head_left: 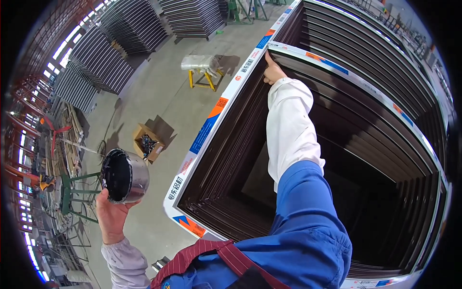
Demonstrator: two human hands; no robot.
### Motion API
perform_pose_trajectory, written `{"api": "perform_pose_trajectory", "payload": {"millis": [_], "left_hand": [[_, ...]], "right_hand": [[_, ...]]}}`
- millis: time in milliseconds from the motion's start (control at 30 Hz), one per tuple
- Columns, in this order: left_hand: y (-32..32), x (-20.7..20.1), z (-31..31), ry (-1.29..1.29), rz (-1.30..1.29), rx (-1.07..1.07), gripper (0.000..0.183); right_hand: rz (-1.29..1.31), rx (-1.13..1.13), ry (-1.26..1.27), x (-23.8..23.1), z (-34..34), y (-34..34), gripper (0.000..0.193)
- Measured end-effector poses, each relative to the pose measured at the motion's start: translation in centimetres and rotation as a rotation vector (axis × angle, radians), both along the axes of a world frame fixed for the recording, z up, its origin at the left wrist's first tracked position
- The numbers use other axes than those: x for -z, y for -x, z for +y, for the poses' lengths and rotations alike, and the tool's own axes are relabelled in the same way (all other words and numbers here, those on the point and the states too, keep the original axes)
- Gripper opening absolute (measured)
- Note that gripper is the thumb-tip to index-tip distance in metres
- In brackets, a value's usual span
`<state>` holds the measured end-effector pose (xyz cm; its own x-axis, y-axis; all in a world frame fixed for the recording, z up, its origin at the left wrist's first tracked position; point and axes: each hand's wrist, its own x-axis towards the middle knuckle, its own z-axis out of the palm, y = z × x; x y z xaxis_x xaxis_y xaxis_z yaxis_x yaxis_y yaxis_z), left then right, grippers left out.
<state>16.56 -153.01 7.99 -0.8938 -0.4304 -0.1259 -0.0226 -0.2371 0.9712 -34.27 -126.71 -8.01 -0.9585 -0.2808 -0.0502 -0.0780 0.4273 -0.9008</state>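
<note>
My left hand (pixel 111 214) is closed around the lower side of a round metal pot (pixel 138 178), held tilted with its mouth toward the left. Its inside is coated black, and dark smears mark the rim. My right arm stretches over a stack of dark rectangular window frames (pixel 231 127), edged with white printed protective film. At the far left inner corner of the upper frame, my right hand (pixel 274 72) has one digit extended against the frame, the other fingers curled. Whether those curled fingers hold anything is hidden.
An open cardboard box (pixel 155 153) of small dark parts lies on the floor. Beyond it, a yellow stool (pixel 204 79) bears a plastic-wrapped bundle. Tall stacks of frames (pixel 132 24) stand at the back left. A green metal stand (pixel 67 192) is left of the pot.
</note>
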Motion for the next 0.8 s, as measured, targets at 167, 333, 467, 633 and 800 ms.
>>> {"api": "perform_pose_trajectory", "payload": {"millis": [167, 333, 467, 633, 800], "left_hand": [[0.1, -0.3, 0.1, -0.020, 0.034, -0.047, 0.065], [-0.1, -0.4, 0.4, 0.005, 0.029, -0.038, 0.064], [-0.2, 0.0, 0.8, -0.013, 0.028, -0.058, 0.064], [-0.3, 0.3, 0.5, -0.036, 0.033, -0.064, 0.064], [-0.7, 0.6, 0.0, -0.035, 0.015, -0.068, 0.066]], "right_hand": [[0.086, 0.058, 0.471, 2.2, 0.1, -2.4, 0.095], [0.283, 0.380, 0.099, 2.9, 0.3, -3.2, 0.080], [0.294, 0.345, -0.226, 0.9, -0.5, -3.9, 0.069], [0.209, 0.342, -0.309, 0.0, -1.1, -4.0, 0.071], [0.080, 0.282, -0.361, -1.1, -1.4, -3.0, 0.071]]}}
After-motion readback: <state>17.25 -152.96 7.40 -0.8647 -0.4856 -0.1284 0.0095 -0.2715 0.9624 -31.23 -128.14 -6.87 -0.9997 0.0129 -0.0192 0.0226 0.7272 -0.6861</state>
